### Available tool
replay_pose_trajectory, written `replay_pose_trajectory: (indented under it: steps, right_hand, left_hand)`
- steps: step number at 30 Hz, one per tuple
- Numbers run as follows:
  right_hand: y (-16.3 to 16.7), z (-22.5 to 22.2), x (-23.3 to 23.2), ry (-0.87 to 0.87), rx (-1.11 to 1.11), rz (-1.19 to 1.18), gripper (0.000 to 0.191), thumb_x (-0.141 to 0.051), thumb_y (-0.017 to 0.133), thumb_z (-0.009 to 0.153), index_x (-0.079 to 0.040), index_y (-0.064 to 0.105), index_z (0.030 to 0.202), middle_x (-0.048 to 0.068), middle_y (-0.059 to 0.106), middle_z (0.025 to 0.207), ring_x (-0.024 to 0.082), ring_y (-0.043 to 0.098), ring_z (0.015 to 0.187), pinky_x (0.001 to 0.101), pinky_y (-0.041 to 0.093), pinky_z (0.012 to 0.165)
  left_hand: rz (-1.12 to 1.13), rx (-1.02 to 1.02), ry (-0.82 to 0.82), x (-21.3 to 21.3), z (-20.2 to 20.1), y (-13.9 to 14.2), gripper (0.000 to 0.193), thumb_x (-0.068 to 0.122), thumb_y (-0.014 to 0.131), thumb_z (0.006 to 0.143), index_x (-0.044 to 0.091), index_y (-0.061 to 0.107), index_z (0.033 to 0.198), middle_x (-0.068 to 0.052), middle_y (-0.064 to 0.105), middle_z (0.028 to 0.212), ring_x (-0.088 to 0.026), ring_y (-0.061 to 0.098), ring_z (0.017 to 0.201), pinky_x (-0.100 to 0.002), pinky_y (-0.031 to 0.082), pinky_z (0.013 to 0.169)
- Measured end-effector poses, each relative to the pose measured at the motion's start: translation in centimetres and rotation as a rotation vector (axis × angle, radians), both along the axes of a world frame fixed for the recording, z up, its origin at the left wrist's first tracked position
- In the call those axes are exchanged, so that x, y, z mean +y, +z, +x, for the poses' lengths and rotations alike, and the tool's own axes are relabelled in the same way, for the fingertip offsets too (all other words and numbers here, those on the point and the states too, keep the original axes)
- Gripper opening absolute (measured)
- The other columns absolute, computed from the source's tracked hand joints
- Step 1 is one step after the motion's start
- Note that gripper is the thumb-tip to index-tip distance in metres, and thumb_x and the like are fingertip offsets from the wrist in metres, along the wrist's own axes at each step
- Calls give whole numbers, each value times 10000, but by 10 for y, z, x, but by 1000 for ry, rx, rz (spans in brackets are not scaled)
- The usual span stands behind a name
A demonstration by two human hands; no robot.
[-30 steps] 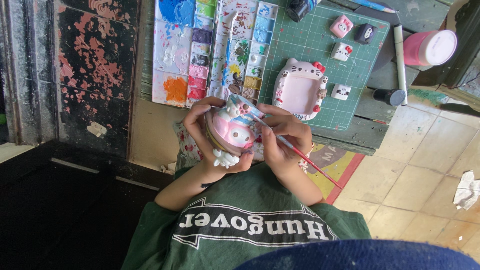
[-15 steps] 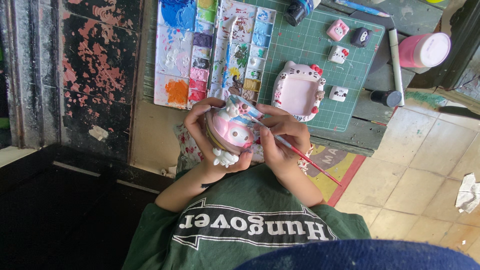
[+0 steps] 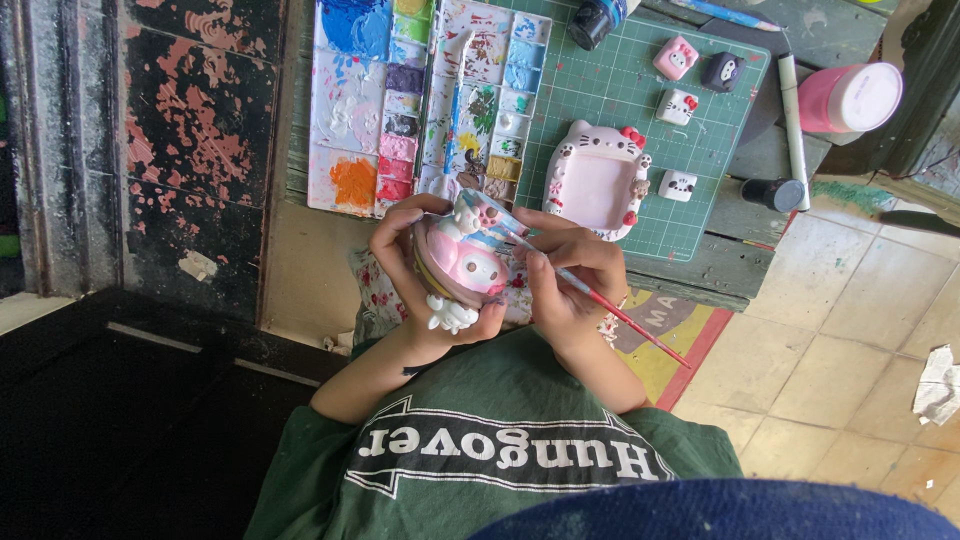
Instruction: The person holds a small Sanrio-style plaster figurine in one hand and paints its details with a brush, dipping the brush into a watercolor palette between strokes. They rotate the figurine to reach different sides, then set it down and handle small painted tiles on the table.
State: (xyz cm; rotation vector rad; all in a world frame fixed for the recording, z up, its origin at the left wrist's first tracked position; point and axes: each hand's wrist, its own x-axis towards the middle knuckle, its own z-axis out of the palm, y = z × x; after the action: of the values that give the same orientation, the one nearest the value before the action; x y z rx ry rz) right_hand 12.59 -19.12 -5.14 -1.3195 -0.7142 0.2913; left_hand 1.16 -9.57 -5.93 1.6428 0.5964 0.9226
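Little has moved since the earlier frame: left hand (image 3: 425, 265) still cups the pink figurine (image 3: 462, 262) over the lap, below the worktop's (image 3: 700, 270) near edge. Right hand (image 3: 570, 275) pinches the brush (image 3: 610, 310) at its top; a slipped grip could smear wet paint.

Paint palette (image 3: 370, 100), green cutting mat (image 3: 600, 90), cat-shaped frame (image 3: 597, 180), pink cup (image 3: 850, 97)

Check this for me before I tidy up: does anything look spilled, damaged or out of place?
Nothing looks spilled. The dark surface left of the paint palette is badly flaked, with pink patches showing through. A crumpled scrap of paper lies on the floor tiles at the right edge.
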Motion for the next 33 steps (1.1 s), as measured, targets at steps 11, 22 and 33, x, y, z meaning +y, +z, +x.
replay_pose_trajectory:
  steps: [11,22,33]
  right_hand:
    - [-7,4,8,-26,3,-31,214,64,642,1009,-25,457,1066,189,696,937,334,742,1100,402,609,931]
    - [-10,8,-1,22,-4,-35,210,48,649,1009,-32,462,1058,192,701,933,356,726,1118,417,598,955]
    - [-11,9,3,-29,39,-70,184,59,615,1031,-26,458,1072,192,697,958,296,740,1065,388,605,931]
  left_hand:
    - [5,0,-4,7,5,-7,956,419,798,798,122,204,1486,-182,409,1355,-262,482,1239,-408,383,1061]
    - [-8,-5,-2,3,7,-13,959,435,798,804,125,204,1490,-178,414,1362,-250,483,1208,-404,389,1057]
    - [11,-3,1,3,9,-18,957,420,804,789,116,212,1477,-177,416,1354,-261,487,1238,-405,387,1064]
